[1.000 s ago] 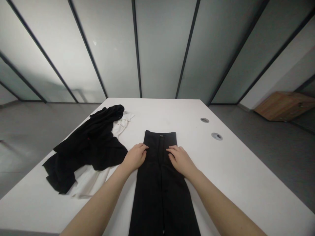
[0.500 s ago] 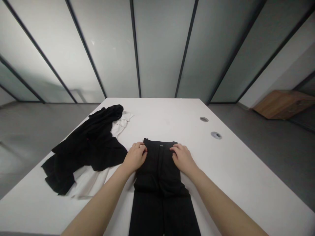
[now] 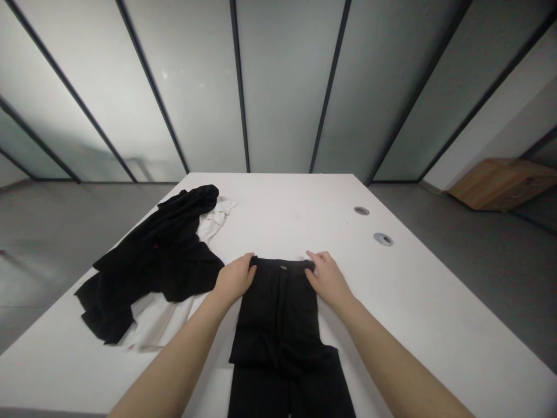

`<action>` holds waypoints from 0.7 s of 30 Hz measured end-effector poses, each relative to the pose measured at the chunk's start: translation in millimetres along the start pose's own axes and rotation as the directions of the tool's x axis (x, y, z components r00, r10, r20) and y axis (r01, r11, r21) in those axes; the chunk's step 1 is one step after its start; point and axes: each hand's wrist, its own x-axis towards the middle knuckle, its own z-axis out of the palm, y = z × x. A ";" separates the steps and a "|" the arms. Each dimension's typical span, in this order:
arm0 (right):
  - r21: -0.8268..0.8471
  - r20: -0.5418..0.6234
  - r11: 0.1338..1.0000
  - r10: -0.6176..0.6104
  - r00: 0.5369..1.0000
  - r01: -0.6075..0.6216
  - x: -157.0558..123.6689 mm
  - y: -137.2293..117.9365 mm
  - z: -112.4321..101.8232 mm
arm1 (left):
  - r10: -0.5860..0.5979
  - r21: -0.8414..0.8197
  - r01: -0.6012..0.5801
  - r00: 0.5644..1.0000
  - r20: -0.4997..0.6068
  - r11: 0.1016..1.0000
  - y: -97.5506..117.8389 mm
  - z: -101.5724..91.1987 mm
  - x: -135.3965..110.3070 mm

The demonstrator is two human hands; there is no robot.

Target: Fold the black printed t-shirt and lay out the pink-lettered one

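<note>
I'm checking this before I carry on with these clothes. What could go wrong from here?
The upper layer of the doubled black trousers is touched only at the waistband corners by the left hand and right hand, so it could slip out of line with the layer beneath. The left hand also sits close to the crumpled black garment on the white table; a sideways move might snag it, and black against black could be hard to tell apart.

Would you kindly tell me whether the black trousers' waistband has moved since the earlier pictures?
Yes, the waistband has moved toward the person: once level with the table grommet, it now sits nearer.
</note>
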 end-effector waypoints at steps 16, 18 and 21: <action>-0.007 0.215 0.985 0.167 0.962 -0.170 6.2 -7.9 -20.1 | -0.062 -0.049 0.061 0.998 -0.030 0.997 3.2 1.3 2.2; -0.001 0.243 0.982 0.184 0.952 -0.190 6.3 -10.2 -23.8 | -0.056 -0.130 0.052 0.998 -0.027 0.990 1.3 0.4 3.8; 0.012 0.279 0.980 0.185 0.942 -0.196 7.1 -11.0 -28.5 | -0.040 -0.288 0.025 0.998 -0.049 0.957 -0.2 -0.9 5.5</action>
